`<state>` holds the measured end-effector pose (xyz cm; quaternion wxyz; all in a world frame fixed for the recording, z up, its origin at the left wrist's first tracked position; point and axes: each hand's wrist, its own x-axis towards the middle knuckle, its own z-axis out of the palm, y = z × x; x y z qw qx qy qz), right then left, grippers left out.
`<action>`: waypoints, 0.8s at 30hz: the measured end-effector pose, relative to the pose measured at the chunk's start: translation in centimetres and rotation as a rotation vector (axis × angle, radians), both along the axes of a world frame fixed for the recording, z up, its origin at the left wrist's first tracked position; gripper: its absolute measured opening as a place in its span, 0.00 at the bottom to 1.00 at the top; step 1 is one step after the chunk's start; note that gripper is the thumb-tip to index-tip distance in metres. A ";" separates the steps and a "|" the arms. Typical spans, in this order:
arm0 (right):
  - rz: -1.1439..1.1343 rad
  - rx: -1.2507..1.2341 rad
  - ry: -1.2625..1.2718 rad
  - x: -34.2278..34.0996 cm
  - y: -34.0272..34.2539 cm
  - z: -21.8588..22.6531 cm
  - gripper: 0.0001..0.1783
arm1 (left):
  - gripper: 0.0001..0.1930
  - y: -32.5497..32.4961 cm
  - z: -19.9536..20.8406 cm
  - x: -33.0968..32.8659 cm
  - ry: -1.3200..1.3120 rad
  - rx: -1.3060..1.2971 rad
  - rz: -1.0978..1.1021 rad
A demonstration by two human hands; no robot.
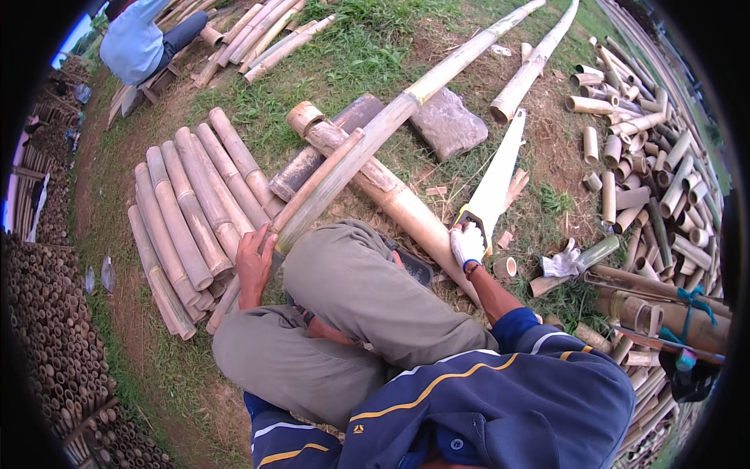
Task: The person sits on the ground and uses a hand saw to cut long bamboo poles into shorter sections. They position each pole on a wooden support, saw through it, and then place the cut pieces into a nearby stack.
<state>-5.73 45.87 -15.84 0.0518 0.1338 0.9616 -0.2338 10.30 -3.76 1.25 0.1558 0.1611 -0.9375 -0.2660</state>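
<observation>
My right hand [467, 244], in a white glove, grips the yellow-and-black handle of a handsaw [497, 168]. The saw's pale blade points away from me, to the right of the long bamboo pole [375, 141]. At the pole's near end my bare left hand [254, 264] is closed on the end of a thin bamboo stick [322, 176], which lies along the pole's left side. Whether those fingers also touch the pole I cannot tell. Under the pole, a thick notched bamboo log [387, 187] crosses it and runs toward my right knee.
Cut bamboo lengths [187, 203] lie in a row at left. A flat stone [448, 123] and another pole [539, 66] are farther off. Short offcuts [625, 156] pile up at right, near a loose white glove [562, 260]. A person [134, 43] sits at far left.
</observation>
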 end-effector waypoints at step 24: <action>0.011 -0.051 0.064 -0.4 1.6 -1.6 0.25 | 0.24 -0.9 5.2 -1.7 0.102 -0.117 -0.065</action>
